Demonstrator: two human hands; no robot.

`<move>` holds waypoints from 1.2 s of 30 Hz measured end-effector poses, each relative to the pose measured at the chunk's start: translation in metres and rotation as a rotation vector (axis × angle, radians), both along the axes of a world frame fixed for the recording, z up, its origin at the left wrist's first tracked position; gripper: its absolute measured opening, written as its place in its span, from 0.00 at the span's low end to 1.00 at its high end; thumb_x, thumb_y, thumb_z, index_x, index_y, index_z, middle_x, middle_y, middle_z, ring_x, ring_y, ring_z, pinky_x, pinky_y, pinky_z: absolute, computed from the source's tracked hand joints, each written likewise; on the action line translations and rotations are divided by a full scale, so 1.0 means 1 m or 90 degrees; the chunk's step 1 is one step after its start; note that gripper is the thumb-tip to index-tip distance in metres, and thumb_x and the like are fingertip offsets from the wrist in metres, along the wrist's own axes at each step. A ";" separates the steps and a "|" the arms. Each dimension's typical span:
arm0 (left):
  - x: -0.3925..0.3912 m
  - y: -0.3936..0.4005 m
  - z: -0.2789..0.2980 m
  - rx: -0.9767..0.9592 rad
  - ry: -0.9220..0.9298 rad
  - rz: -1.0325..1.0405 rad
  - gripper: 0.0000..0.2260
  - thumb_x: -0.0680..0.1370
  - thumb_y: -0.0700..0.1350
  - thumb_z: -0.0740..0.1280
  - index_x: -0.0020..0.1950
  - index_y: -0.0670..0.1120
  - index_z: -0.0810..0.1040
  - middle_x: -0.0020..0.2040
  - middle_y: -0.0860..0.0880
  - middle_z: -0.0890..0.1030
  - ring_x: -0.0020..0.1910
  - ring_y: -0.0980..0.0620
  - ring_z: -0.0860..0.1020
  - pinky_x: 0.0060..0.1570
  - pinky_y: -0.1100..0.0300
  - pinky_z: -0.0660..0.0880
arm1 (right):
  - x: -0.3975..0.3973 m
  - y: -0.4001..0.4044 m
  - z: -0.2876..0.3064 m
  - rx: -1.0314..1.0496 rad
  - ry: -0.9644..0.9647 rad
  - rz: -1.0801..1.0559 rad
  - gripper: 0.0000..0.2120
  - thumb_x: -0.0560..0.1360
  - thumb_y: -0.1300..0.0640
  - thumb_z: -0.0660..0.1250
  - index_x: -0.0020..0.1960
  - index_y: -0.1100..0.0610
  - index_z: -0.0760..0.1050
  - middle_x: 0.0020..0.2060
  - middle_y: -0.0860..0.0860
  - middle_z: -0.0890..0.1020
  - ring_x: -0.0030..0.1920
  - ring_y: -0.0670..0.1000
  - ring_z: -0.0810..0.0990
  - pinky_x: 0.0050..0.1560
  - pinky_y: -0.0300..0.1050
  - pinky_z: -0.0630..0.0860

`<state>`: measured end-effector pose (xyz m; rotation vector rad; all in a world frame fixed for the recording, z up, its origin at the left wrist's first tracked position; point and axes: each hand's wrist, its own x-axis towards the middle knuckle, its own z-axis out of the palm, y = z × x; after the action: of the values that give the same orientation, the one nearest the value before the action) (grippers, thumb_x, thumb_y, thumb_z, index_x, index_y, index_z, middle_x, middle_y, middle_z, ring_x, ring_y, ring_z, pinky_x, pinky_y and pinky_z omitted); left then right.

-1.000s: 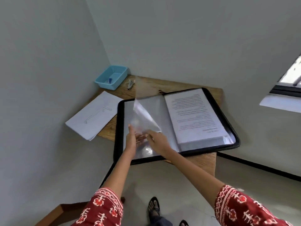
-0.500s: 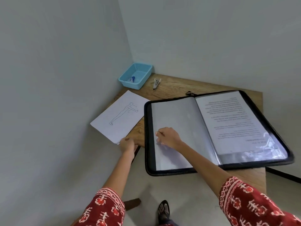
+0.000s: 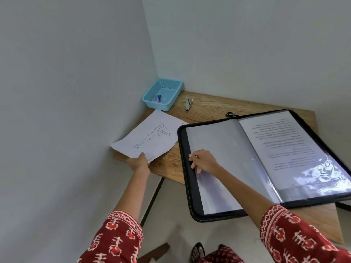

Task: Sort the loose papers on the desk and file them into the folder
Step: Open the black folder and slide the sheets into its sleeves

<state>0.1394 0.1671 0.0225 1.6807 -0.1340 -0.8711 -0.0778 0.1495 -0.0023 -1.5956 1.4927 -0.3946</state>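
Observation:
A black zip folder lies open on the wooden desk, its clear sleeves spread flat. The right page holds a printed text sheet. A small stack of loose white papers, topped by a line drawing of a standing figure, lies at the desk's left edge. My left hand grips the near edge of that stack, thumb on top. My right hand rests with curled fingers on the empty left sleeve near the folder's left border.
A light blue plastic basket with a small item inside sits in the back corner against the walls. A stapler-like tool lies beside it. A zip pull shows behind the folder. Floor and my feet are below.
The lifted clear sleeve has been laid flat. My left hand left the folder, reached to the paper stack and now grips its near edge. My right hand stays on the left sleeve.

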 end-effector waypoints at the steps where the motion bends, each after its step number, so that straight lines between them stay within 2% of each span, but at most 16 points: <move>1: 0.001 -0.003 0.002 -0.007 -0.012 -0.005 0.19 0.76 0.30 0.59 0.67 0.35 0.67 0.63 0.39 0.74 0.59 0.40 0.76 0.59 0.49 0.74 | 0.000 -0.001 0.002 0.012 -0.008 -0.003 0.15 0.81 0.54 0.57 0.46 0.61 0.79 0.33 0.49 0.84 0.24 0.46 0.77 0.44 0.42 0.78; 4: 0.002 0.001 0.012 0.006 -0.154 -0.003 0.24 0.76 0.29 0.55 0.72 0.40 0.61 0.67 0.41 0.71 0.63 0.42 0.73 0.60 0.56 0.70 | -0.002 -0.001 0.004 0.037 -0.044 -0.024 0.14 0.81 0.54 0.58 0.48 0.62 0.78 0.33 0.48 0.83 0.28 0.51 0.80 0.44 0.45 0.81; 7: -0.001 0.015 0.030 -0.010 -0.285 0.019 0.23 0.78 0.30 0.54 0.73 0.41 0.61 0.68 0.43 0.71 0.64 0.44 0.72 0.56 0.60 0.68 | -0.006 -0.001 0.014 0.022 -0.073 -0.062 0.12 0.80 0.54 0.60 0.51 0.61 0.77 0.37 0.52 0.82 0.37 0.57 0.83 0.47 0.51 0.81; 10: 0.002 0.027 0.043 -0.027 -0.335 0.035 0.23 0.78 0.30 0.53 0.73 0.39 0.61 0.69 0.41 0.70 0.66 0.44 0.71 0.59 0.59 0.65 | -0.009 -0.004 0.030 -0.010 -0.100 -0.104 0.13 0.79 0.53 0.62 0.58 0.61 0.75 0.45 0.56 0.81 0.37 0.51 0.80 0.41 0.42 0.80; 14: 0.012 0.045 0.057 -0.087 -0.360 0.084 0.21 0.76 0.28 0.52 0.68 0.37 0.65 0.62 0.39 0.75 0.58 0.41 0.75 0.48 0.62 0.67 | -0.015 -0.007 0.055 -0.045 -0.090 -0.125 0.26 0.77 0.45 0.64 0.70 0.57 0.66 0.59 0.56 0.77 0.59 0.54 0.77 0.63 0.47 0.72; 16: 0.017 0.053 0.064 -0.115 -0.346 0.094 0.20 0.76 0.28 0.53 0.67 0.36 0.67 0.61 0.38 0.76 0.57 0.41 0.76 0.47 0.63 0.68 | -0.015 -0.003 0.066 -0.045 -0.124 -0.128 0.31 0.76 0.43 0.65 0.73 0.57 0.62 0.64 0.57 0.73 0.63 0.54 0.73 0.62 0.44 0.69; 18: 0.024 0.056 0.061 -0.121 -0.315 0.088 0.19 0.75 0.28 0.54 0.66 0.36 0.68 0.61 0.37 0.76 0.57 0.40 0.76 0.54 0.58 0.73 | -0.015 0.001 0.071 -0.031 -0.171 -0.125 0.38 0.73 0.42 0.68 0.75 0.56 0.57 0.69 0.56 0.68 0.67 0.54 0.69 0.63 0.45 0.67; 20: 0.026 0.060 0.054 -0.155 -0.253 0.053 0.19 0.74 0.28 0.55 0.64 0.36 0.70 0.60 0.36 0.75 0.58 0.36 0.76 0.58 0.43 0.74 | -0.015 0.004 0.077 -0.025 -0.226 -0.115 0.45 0.69 0.40 0.72 0.76 0.55 0.55 0.70 0.53 0.67 0.69 0.54 0.68 0.67 0.50 0.67; 21: 0.026 0.061 0.048 -0.158 -0.216 0.019 0.19 0.73 0.28 0.56 0.63 0.36 0.70 0.61 0.35 0.75 0.59 0.35 0.75 0.58 0.39 0.73 | -0.017 0.004 0.079 -0.014 -0.267 -0.120 0.45 0.67 0.40 0.74 0.75 0.55 0.59 0.67 0.50 0.71 0.67 0.53 0.70 0.67 0.50 0.68; 22: 0.023 0.066 0.043 -0.147 -0.188 -0.029 0.19 0.74 0.29 0.56 0.64 0.36 0.70 0.61 0.35 0.75 0.60 0.35 0.75 0.59 0.39 0.72 | -0.022 0.006 0.080 0.001 -0.318 -0.125 0.39 0.66 0.41 0.75 0.71 0.55 0.65 0.63 0.49 0.75 0.62 0.51 0.75 0.64 0.48 0.70; 24: 0.012 0.075 0.036 -0.103 -0.156 -0.153 0.18 0.76 0.30 0.58 0.65 0.38 0.70 0.62 0.38 0.75 0.60 0.40 0.75 0.59 0.45 0.72 | -0.037 0.012 0.083 0.075 -0.444 -0.158 0.23 0.72 0.54 0.73 0.63 0.56 0.71 0.55 0.51 0.80 0.51 0.50 0.80 0.55 0.46 0.76; 26: 0.002 0.084 0.028 -0.075 -0.146 -0.244 0.17 0.78 0.31 0.59 0.66 0.40 0.69 0.63 0.41 0.75 0.57 0.44 0.75 0.57 0.51 0.72 | -0.057 0.020 0.078 0.119 -0.496 -0.165 0.19 0.73 0.65 0.70 0.63 0.61 0.72 0.54 0.56 0.80 0.50 0.54 0.81 0.45 0.43 0.81; 28: -0.008 0.087 0.019 -0.074 -0.141 -0.291 0.18 0.77 0.31 0.61 0.67 0.38 0.69 0.64 0.41 0.75 0.59 0.43 0.75 0.58 0.52 0.71 | -0.080 0.025 0.070 0.084 -0.451 -0.153 0.20 0.72 0.70 0.69 0.62 0.62 0.73 0.54 0.56 0.80 0.53 0.55 0.80 0.42 0.41 0.80; 31: -0.020 0.081 0.015 -0.085 -0.124 -0.375 0.20 0.75 0.31 0.66 0.66 0.38 0.69 0.63 0.40 0.75 0.61 0.42 0.74 0.62 0.48 0.71 | -0.108 0.030 0.071 0.028 -0.347 -0.123 0.16 0.70 0.71 0.70 0.56 0.62 0.76 0.49 0.55 0.81 0.50 0.53 0.80 0.47 0.40 0.78; 34: -0.034 0.062 0.024 -0.103 -0.105 -0.484 0.24 0.73 0.29 0.67 0.68 0.39 0.67 0.61 0.42 0.76 0.59 0.44 0.75 0.58 0.49 0.72 | -0.126 0.033 0.076 -0.053 -0.079 -0.036 0.08 0.66 0.75 0.69 0.43 0.66 0.77 0.36 0.53 0.77 0.39 0.50 0.76 0.36 0.35 0.70; 36: -0.041 0.049 0.029 -0.129 -0.096 -0.540 0.23 0.73 0.29 0.67 0.67 0.37 0.68 0.60 0.41 0.77 0.57 0.43 0.76 0.57 0.47 0.73 | -0.131 0.033 0.074 -0.069 0.051 0.030 0.09 0.64 0.75 0.69 0.36 0.62 0.76 0.32 0.51 0.75 0.35 0.48 0.73 0.31 0.31 0.65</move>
<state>0.0981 0.2164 0.0515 1.4819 -1.0596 -1.2878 -0.2087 0.1824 0.0720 -1.7469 1.5117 -0.3946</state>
